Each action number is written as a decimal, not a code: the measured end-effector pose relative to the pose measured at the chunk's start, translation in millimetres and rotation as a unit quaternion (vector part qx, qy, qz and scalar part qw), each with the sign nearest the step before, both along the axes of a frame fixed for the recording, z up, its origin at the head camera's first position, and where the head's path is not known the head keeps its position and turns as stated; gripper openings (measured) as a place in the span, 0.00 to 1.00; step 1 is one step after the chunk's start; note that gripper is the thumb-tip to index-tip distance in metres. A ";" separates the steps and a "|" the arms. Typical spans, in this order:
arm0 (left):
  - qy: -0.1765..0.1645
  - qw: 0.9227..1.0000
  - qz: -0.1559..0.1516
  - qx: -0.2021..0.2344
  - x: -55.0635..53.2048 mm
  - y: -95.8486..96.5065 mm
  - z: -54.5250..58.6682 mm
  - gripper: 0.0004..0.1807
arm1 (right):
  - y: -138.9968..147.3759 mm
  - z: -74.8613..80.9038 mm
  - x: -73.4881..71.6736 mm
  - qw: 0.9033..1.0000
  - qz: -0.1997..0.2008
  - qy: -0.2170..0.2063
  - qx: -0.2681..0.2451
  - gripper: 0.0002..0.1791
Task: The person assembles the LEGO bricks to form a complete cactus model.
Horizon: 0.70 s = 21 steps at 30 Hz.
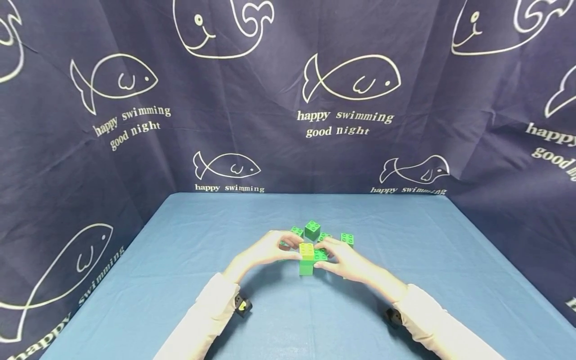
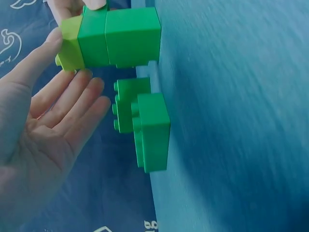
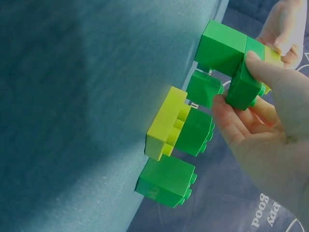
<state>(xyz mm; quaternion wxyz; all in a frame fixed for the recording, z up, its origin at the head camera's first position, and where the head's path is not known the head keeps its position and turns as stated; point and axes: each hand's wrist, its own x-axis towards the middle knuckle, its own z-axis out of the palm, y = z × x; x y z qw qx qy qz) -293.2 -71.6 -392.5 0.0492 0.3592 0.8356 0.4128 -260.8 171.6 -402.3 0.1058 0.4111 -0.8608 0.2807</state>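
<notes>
A small stack of toy building bricks stands between the two hands. Its top is a yellow brick (image 1: 306,249). Under that is a thin green brick (image 3: 241,86) jutting out to the right, and at the bottom a tall green brick (image 2: 133,36). My left hand (image 1: 276,248) pinches the yellow brick, thumb on the near side and fingertips at the far side, other fingers spread. My right hand (image 1: 344,257) holds the jutting part of the thin green brick between thumb and fingers. The joint under the yellow brick is partly covered by fingertips.
Loose green bricks (image 1: 312,230) lie behind the hands on the blue cloth-covered table (image 1: 288,320). Another green brick (image 1: 347,238) is at the back right. A yellow brick (image 3: 166,123) lies beside the right hand. A printed dark curtain (image 1: 279,100) hangs behind the table.
</notes>
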 end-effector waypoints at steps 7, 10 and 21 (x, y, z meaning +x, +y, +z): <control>0.013 1.000 0.013 0.005 -6.4 -11.6 -3.2 0.20 | -0.1 0.3 0.4 1.000 -0.003 -0.004 -0.002 0.18; 0.010 1.000 0.014 0.015 -10.1 -15.1 -5.8 0.20 | 0.3 1.3 0.4 1.000 -0.005 -0.015 0.001 0.19; 0.023 0.999 0.028 -0.012 -19.0 -23.3 -12.7 0.19 | 0.0 1.3 0.2 1.000 -0.005 -0.019 0.000 0.19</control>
